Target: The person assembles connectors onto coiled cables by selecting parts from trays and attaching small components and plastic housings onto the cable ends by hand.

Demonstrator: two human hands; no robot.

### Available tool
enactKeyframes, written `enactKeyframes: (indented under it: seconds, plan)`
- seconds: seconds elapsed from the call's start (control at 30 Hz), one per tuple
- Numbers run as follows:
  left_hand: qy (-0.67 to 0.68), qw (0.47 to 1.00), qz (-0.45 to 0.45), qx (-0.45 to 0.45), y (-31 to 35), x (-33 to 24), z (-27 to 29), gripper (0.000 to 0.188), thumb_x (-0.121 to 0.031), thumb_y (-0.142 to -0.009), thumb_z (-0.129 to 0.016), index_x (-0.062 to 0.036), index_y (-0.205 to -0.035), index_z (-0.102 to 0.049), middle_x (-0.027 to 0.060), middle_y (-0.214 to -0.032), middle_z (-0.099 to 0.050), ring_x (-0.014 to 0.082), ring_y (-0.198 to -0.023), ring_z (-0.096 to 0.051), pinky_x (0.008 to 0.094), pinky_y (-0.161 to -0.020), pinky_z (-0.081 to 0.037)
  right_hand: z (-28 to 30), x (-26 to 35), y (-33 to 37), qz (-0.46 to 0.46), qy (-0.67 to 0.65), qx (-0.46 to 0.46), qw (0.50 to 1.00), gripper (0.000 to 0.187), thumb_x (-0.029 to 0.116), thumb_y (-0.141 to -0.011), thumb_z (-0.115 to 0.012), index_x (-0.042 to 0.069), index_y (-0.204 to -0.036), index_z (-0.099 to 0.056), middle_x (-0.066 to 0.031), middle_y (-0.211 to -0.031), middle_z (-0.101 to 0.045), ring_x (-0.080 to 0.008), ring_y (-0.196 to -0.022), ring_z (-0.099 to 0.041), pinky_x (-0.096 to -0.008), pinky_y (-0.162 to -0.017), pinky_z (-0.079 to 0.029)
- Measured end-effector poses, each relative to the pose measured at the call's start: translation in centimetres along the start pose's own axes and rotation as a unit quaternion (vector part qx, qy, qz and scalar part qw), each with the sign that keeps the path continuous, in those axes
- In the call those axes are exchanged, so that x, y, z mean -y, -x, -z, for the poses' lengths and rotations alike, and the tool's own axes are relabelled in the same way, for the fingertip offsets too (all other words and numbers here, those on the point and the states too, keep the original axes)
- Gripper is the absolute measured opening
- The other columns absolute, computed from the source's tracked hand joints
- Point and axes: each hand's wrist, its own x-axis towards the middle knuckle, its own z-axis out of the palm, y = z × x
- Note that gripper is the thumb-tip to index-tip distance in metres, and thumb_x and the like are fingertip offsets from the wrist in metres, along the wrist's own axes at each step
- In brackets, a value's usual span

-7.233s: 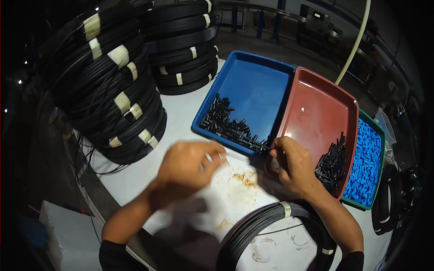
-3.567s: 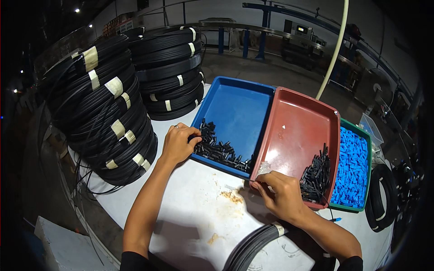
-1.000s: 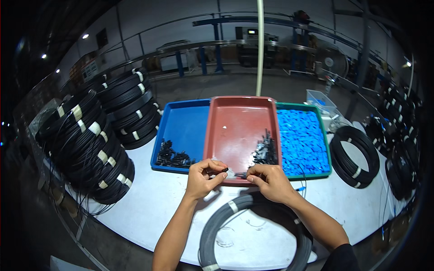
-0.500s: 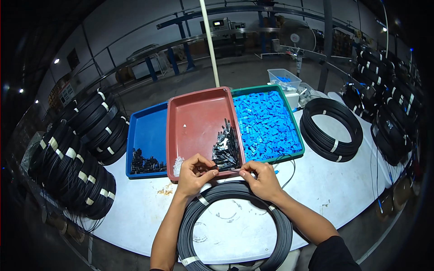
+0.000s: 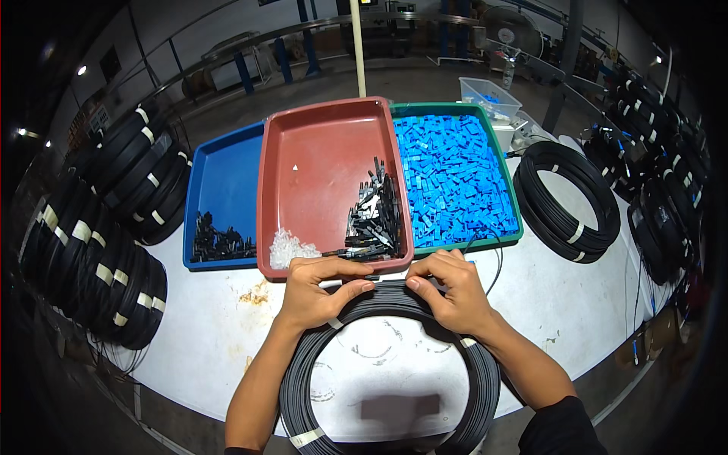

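Small dark piece [image 5: 372, 277]: sitting pinched between left thumb and forefinger, above the cable coil [image 5: 483, 379]. Left hand [image 5: 312, 294]: gripping it. Right hand [image 5: 457, 294]: curling just beside; its hold cannot be told. Step, seemingly: fingertip handling, calling next for steady alignment. Red tray [image 5: 266, 189]: crowding the far side. White tabletop [image 5: 205, 326]: leaving room left and right.

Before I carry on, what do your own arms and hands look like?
The left hand and right hand are ungloved, and both forearms are bare. A plain black sleeve covers the right arm near the lower edge; only a dark sliver of the left sleeve shows.
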Motion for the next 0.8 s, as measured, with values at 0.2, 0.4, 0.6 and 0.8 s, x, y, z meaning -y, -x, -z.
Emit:
enactKeyframes:
  seconds: [0.2, 0.4, 0.6, 0.8]
  plan:
    - [-0.047, 0.998, -0.028, 0.021, 0.2, 0.2, -0.1, 0.021, -0.009, -0.076, -0.088, -0.0034, -0.095, -0.081, 0.0108, -0.089, -0.079, 0.0175, -0.071, -0.075, 0.0268, -0.065, -0.057, -0.1, -0.1, 0.1, -0.002, 0.008, -0.007, 1.000, 0.006, 0.013, -0.090, -0.070, 0.006, -0.089, -0.069, -0.0047, -0.083, -0.070, -0.0224, -0.075, -0.059, -0.0370, -0.075, -0.036]
    - [-0.033, 0.999, -0.040, 0.016, 0.5, 0.3, -0.4, 0.020, -0.008, -0.077, -0.088, -0.0021, -0.094, -0.081, 0.0121, -0.089, -0.079, 0.0180, -0.075, -0.077, 0.0280, -0.067, -0.059, 0.1, 0.1, 0.1, 0.017, 0.026, 0.003, 1.000, 0.006, 0.012, -0.089, -0.071, 0.006, -0.088, -0.069, -0.0042, -0.080, -0.069, -0.0225, -0.070, -0.056, -0.0368, -0.072, -0.036]
    - [-0.021, 0.996, -0.054, 0.069, 0.5, 0.3, -0.5, 0.018, -0.007, -0.079, -0.086, -0.0010, -0.096, -0.080, 0.0132, -0.090, -0.079, 0.0186, -0.077, -0.077, 0.0278, -0.068, -0.060, -0.2, -0.1, 0.2, 0.063, 0.054, 0.008, 0.996, 0.006, 0.010, -0.086, -0.075, 0.007, -0.087, -0.070, -0.0047, -0.075, -0.065, -0.0232, -0.067, -0.055, -0.0366, -0.067, -0.036]
    - [-0.053, 0.993, -0.072, 0.072, 0.1, -0.9, -1.0, 0.017, -0.008, -0.082, -0.083, -0.0027, -0.098, -0.081, 0.0130, -0.090, -0.079, 0.0198, -0.074, -0.076, 0.0287, -0.066, -0.059, -0.4, -0.3, 0.2, 0.072, 0.068, -0.011, 0.995, 0.008, 0.009, -0.085, -0.076, 0.006, -0.089, -0.070, -0.0047, -0.073, -0.063, -0.0230, -0.065, -0.055, -0.0365, -0.065, -0.036]
